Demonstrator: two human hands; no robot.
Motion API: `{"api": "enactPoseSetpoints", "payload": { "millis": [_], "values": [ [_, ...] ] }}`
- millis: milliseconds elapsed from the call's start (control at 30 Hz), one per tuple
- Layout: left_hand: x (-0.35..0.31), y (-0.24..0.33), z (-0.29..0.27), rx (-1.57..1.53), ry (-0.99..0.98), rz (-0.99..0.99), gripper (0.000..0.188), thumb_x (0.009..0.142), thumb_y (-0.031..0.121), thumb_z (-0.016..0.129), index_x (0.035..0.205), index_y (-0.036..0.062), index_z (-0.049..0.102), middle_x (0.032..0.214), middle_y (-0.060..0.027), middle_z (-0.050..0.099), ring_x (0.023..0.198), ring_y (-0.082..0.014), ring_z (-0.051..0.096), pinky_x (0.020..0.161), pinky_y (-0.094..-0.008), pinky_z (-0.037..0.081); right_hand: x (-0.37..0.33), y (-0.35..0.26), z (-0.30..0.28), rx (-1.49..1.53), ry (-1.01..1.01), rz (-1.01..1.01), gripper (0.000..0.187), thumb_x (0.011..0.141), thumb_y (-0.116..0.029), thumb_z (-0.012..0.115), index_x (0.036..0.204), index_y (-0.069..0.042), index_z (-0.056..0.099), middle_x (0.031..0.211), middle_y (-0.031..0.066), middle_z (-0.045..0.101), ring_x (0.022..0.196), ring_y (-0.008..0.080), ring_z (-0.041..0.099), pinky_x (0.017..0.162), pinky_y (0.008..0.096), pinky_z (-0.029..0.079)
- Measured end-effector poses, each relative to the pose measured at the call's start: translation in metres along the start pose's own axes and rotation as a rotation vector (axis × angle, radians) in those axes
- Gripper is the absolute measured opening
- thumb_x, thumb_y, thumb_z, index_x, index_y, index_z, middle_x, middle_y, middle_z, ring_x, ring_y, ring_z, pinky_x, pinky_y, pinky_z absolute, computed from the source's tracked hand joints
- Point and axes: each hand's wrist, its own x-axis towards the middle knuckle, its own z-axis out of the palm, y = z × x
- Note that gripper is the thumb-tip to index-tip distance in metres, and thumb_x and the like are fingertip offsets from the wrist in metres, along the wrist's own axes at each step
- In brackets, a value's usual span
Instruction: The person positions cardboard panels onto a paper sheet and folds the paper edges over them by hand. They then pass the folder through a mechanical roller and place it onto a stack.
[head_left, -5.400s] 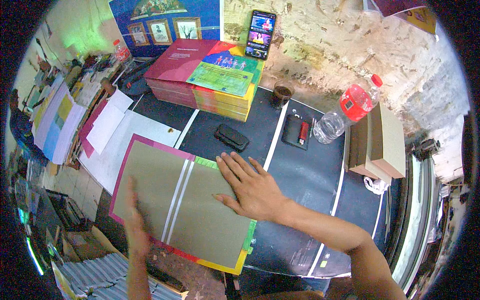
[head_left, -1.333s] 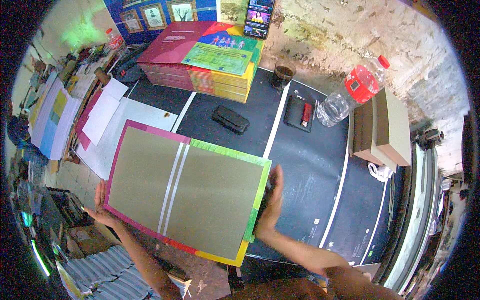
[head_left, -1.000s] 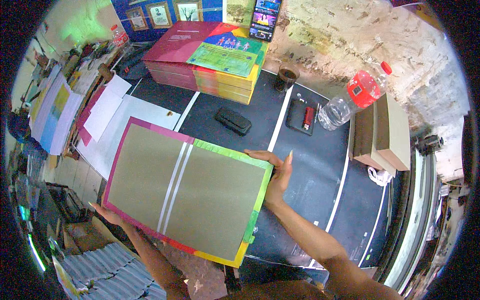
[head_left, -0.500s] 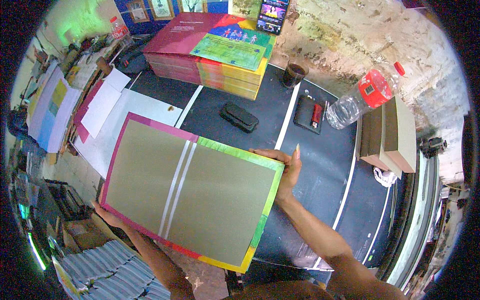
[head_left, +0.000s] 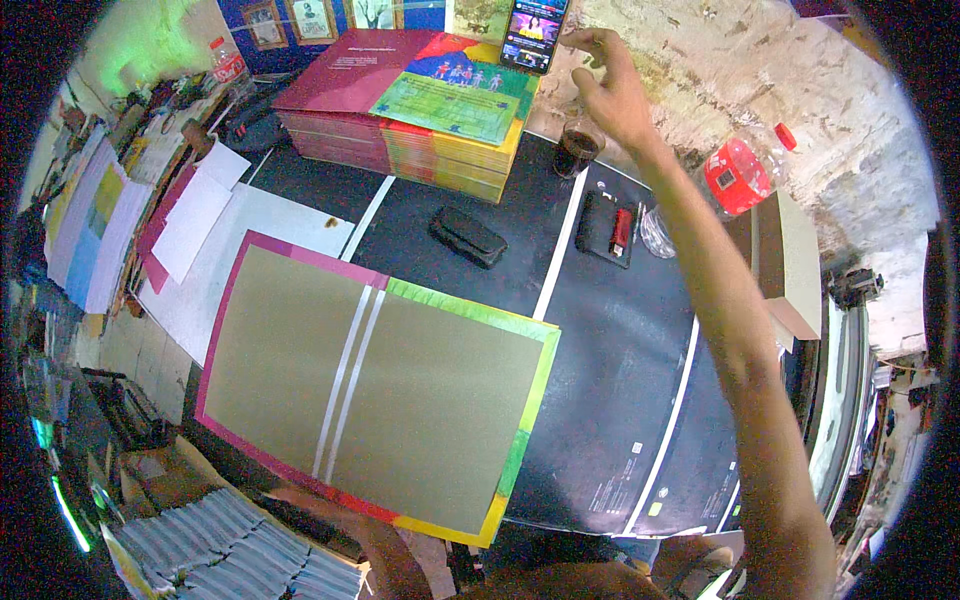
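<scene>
A hardback book cover (head_left: 440,390) lies spread with its grey board inside facing up, two pale strips down its middle and purple, green, yellow and red turned-in edges. My left hand (head_left: 325,508) is at its near edge, partly hidden beneath the cover and blurred; its grip is unclear. Raised at the back, my right hand (head_left: 615,95) is empty, thumb and fingers apart, beside a lit phone (head_left: 533,38). That phone stands upright against the right back corner of a tall stack of colourful covers (head_left: 350,75).
On the dark table (head_left: 610,400) are a black case (head_left: 467,238), a glass of dark drink (head_left: 577,152) and a black wallet (head_left: 597,225) with a red lighter (head_left: 622,232). A plastic bottle (head_left: 740,178) and thick boards (head_left: 785,260) stand right. White sheets (head_left: 200,225) lie left.
My right hand has let go of the cover's right edge and risen to beside the phone. My left hand has shifted from the left corner along the near edge. The cover has barely moved.
</scene>
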Motion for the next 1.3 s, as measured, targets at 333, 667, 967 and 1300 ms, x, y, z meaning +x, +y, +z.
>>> {"api": "enactPoseSetpoints", "payload": {
  "millis": [333, 667, 967, 1300],
  "values": [
    [-0.015, -0.003, -0.009, 0.137, -0.012, -0.055, 0.076, 0.106, 0.059, 0.027, 0.149, -0.0014, 0.043, 0.15, -0.0178, 0.047, 0.139, -0.0306, 0.045, 0.117, -0.0481, 0.032, 0.046, 0.073, 0.031, -0.442, -0.352, -0.165, 0.056, 0.081, -0.006, 0.058, 0.134, -0.012, 0.044, 0.134, 0.009, 0.065, 0.12, 0.0393, 0.055, 0.102, 0.049, 0.046],
    [-0.011, 0.002, -0.016, 0.158, -0.019, -0.047, 0.077, 0.106, 0.059, 0.026, 0.149, -0.0021, 0.043, 0.15, -0.0194, 0.047, 0.139, -0.031, 0.045, 0.118, -0.0476, 0.031, 0.084, 0.076, 0.022, -0.387, -0.184, -0.081, 0.048, 0.079, -0.004, 0.057, 0.126, -0.006, 0.049, 0.113, 0.0202, 0.069, 0.112, 0.0457, 0.055, 0.092, 0.055, 0.047],
    [0.085, 0.029, -0.048, -0.039, 0.043, 0.17, 0.078, 0.106, 0.06, 0.026, 0.148, -0.0027, 0.044, 0.15, -0.0208, 0.047, 0.139, -0.0314, 0.044, 0.118, -0.0472, 0.031, -0.054, -0.058, -0.01, 0.153, -0.388, 0.266, 0.027, 0.096, -0.021, 0.058, 0.118, -0.006, 0.067, 0.11, 0.0125, 0.07, 0.108, 0.0249, 0.067, 0.096, 0.0391, 0.052],
    [0.162, 0.037, -0.045, -0.024, -0.079, 0.083, 0.083, 0.105, 0.063, 0.026, 0.132, -0.0068, 0.061, 0.125, -0.0166, 0.068, 0.112, -0.0288, 0.064, 0.103, -0.042, 0.048, -0.229, -0.165, 0.014, 1.057, -0.158, 0.812, 0.066, 0.106, -0.048, 0.041, 0.109, 0.009, 0.073, 0.112, 0.0186, 0.074, 0.099, 0.0248, 0.07, 0.093, 0.0326, 0.051]
  ]
}}
